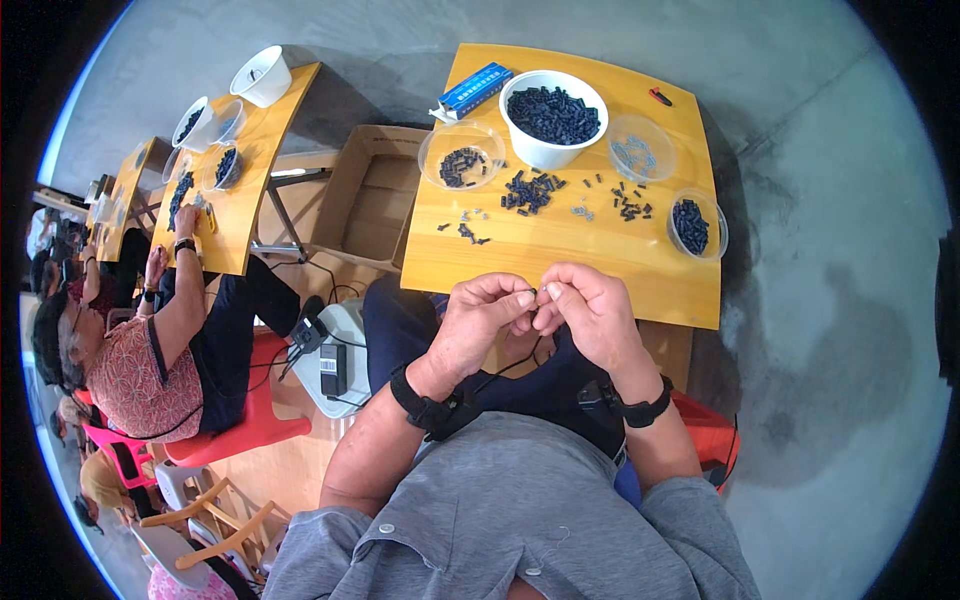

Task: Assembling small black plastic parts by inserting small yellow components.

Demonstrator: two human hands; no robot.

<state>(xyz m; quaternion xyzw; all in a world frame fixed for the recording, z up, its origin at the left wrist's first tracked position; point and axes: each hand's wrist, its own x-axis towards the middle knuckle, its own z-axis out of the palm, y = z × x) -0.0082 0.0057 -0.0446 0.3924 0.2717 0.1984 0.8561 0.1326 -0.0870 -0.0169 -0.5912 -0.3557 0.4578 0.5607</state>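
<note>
Black and tiny, the small piece [531, 292] sits between the fingertips of the left hand [487, 308] and the right hand [592, 308], held at the near edge of the yellow table [560, 262]. Each hand's grip looks pinched closed on it, the fingers covering most of its shape. So slight a thing could slip from a loose pinch and fall past the edge toward the floor [810, 210]. A careless sideways reach might also knock the clear tub [723, 230] at the right edge, spilling its black pieces [690, 226].
</note>
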